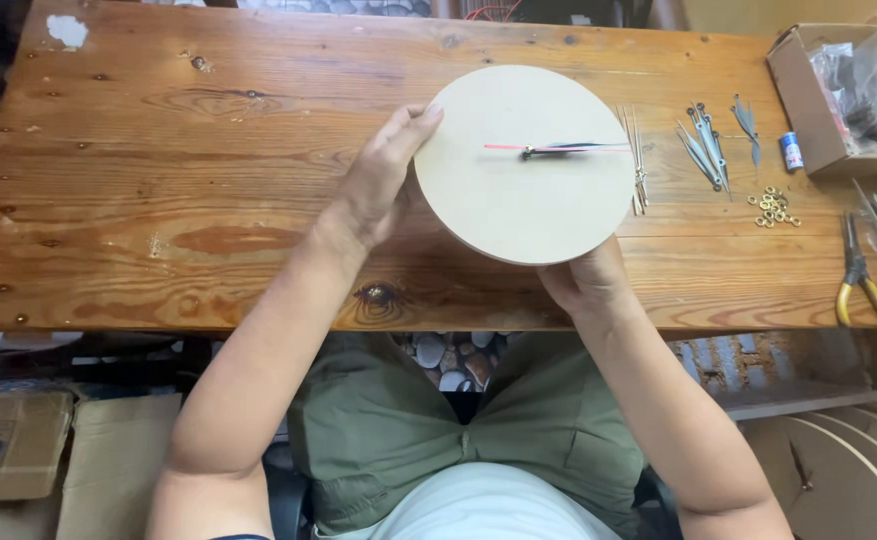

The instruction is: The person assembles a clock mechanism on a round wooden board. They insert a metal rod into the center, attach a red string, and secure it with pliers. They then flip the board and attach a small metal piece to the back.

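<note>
While the left hand (pixel 373 185) and right hand (pixel 583 280) are gripping the round wooden clock face (pixel 523 165) by its rim above the bench (pixel 158 180), keeping it level is protecting the fitted clock hands (pixel 558 149).

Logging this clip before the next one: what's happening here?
A seated person holds a round pale wooden disc over a varnished wooden table, the left hand on its left edge and the right hand under its lower rim. Clock hands, one pink and one dark, sit at the disc's centre. To the right lie loose metal clock hands, small brass rings, yellow-handled pliers and a cardboard box.
</note>
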